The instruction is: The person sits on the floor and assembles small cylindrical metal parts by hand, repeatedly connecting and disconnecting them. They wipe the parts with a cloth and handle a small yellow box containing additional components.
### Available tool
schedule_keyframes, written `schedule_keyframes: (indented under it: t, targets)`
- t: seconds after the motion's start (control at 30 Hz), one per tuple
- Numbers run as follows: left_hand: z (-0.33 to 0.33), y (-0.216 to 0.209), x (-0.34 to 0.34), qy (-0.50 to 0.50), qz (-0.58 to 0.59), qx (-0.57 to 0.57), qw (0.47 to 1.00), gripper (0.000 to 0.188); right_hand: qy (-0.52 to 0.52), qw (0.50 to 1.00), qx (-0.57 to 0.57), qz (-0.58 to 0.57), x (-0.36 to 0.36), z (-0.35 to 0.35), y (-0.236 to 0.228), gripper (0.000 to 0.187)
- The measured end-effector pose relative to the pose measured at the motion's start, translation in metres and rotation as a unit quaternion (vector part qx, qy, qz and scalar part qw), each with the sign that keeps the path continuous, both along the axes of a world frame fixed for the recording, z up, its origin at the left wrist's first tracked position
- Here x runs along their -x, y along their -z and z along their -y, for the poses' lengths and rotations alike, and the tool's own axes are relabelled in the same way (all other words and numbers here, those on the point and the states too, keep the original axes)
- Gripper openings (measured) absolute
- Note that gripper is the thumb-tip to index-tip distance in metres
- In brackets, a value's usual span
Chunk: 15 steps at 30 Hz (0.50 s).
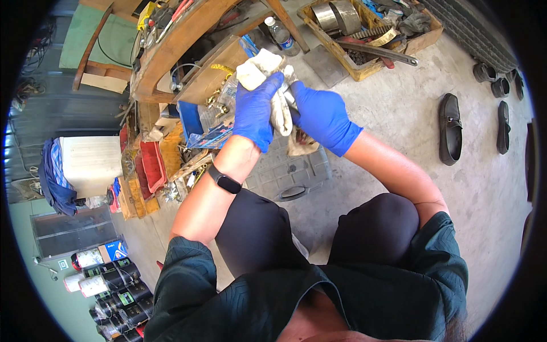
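My left hand (254, 113), in a blue glove, is closed around a stained white rag (252, 75). Folds of the cloth stick out above the fingers and hang down between both hands. My right hand (325, 118), also gloved in blue, is closed against the right side of the rag. A silvery metal piece (290, 98) shows between the hands, partly wrapped by cloth; its kind is hidden. Below them a grey plastic case (293, 174) lies on the concrete floor, with a dirty, stained cloth (302, 143) at its far edge.
Ahead to the right stands a wooden crate (358, 73) of tools and metal rings. A plastic bottle (280, 35) is beside a wooden leg. Boxes of brass fittings, a blue bin (191, 118) and a red tray (152, 165) crowd the left. Black shoes (450, 128) lie at right.
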<state>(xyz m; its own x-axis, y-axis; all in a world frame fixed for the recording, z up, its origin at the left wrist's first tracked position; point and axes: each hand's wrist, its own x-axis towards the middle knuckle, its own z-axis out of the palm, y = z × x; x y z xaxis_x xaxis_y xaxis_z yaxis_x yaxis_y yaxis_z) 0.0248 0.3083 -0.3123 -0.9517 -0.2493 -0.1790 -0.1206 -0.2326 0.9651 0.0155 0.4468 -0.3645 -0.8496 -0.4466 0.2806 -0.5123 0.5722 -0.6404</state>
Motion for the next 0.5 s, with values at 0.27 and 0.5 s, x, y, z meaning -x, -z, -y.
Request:
schedule_keyframes:
  t: [0.27,0.5]
  targets:
    - [0.028,-0.029,-0.009,0.195,0.012,-0.099,0.976,0.033,-0.307,0.489,0.492,0.651,0.000,-0.018,-0.025,0.049]
    - [0.009,-0.013,-0.005,0.107,0.013,-0.001,0.994,0.035,-0.078,0.921,0.325,0.203,-0.002,-0.001,-0.006,0.055]
